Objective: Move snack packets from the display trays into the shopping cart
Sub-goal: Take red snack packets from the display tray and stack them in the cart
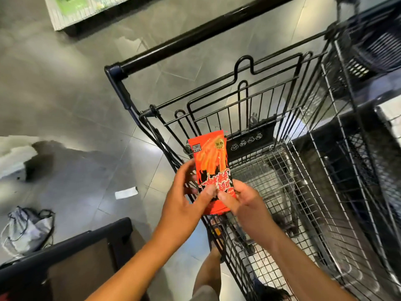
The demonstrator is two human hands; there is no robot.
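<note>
A red and orange snack packet (211,161) with black and white lettering stands upright over the near corner of a black wire shopping cart (303,170). My left hand (186,198) grips its lower left side, thumb across the front. My right hand (243,205) pinches its lower right edge. Both hands hold the same packet above the cart's rim. The bottom of the cart basket shows bare wire mesh, with no packets seen in it.
The cart's black push bar (195,38) runs across the top. A dark tray or shelf edge (65,253) sits at lower left, a grey drawstring bag (28,231) and a white paper slip (126,192) lie on the grey tiled floor. A dark basket (373,46) sits at upper right.
</note>
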